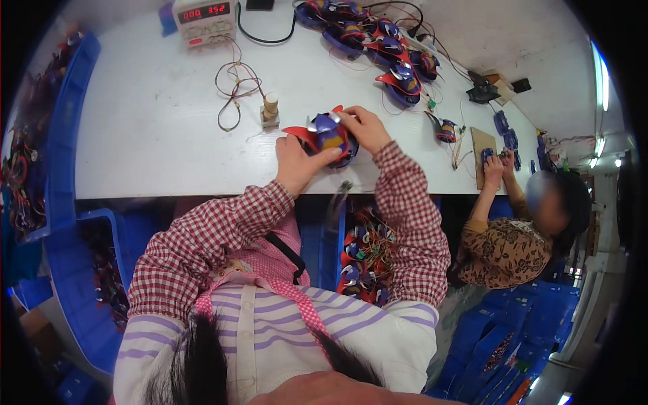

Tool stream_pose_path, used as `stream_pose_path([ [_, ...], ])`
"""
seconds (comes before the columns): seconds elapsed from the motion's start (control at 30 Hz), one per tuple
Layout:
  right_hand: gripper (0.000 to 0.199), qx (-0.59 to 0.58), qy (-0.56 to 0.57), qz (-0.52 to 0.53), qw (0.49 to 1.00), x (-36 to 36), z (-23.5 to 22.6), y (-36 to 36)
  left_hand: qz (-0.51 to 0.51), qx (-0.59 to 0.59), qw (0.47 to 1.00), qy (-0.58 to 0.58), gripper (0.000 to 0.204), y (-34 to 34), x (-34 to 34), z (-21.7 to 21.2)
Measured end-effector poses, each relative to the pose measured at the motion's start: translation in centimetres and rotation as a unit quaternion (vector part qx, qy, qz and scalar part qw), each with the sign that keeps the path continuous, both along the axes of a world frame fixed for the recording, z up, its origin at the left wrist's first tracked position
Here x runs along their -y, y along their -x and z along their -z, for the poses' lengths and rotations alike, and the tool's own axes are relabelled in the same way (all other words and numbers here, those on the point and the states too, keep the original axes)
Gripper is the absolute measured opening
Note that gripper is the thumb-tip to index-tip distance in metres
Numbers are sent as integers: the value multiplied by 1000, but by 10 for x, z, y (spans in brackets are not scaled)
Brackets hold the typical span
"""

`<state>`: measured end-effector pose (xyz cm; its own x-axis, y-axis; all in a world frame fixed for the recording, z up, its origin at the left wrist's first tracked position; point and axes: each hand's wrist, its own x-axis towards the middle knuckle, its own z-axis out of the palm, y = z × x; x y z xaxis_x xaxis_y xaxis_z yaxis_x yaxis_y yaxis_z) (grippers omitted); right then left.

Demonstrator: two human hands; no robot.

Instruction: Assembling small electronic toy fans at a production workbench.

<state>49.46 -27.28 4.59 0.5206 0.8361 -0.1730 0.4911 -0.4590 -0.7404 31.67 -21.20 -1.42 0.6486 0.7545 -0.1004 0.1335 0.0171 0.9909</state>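
Observation:
Between my hands, just above the near edge of the white table [175, 135], is a blue and red plastic toy shell [329, 140] with silver and yellow parts. My left hand [297, 164] grips its left side, the thumb laid across the front. At the upper right of the shell, the fingers of my right hand [366, 132] are bent against its rim and red edge. A small circuit board [346, 185], blurred, hangs on wires below the shell at the table edge. The underside of the shell is hidden.
A power supply [206, 25] with a lit red display stands at the back left. Its wires [237, 88] run near a small metal post [270, 111]. Similar shells [385, 44] are heaped at the back. Blue bins [64, 135] flank me. A co-worker [523, 243] works at right.

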Motion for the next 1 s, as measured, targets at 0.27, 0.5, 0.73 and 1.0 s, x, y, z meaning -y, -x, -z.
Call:
stream_pose_path([
  [0.27,39,-111,-105,37,988,28,-21,77,47,152,983,87,62,80,8,-53],
  [0.5,28,-281,-171,-8,944,17,-23,131,-65,150,967,194,63,206,-47,-87],
  [0.73,28,-206,-214,-48,954,-66,10,178,-146,11,988,-44,55,244,-151,-55],
  [1.0,29,33,-169,-230,958,-176,19,183,-214,-239,920,-225,62,246,-215,-26],
])
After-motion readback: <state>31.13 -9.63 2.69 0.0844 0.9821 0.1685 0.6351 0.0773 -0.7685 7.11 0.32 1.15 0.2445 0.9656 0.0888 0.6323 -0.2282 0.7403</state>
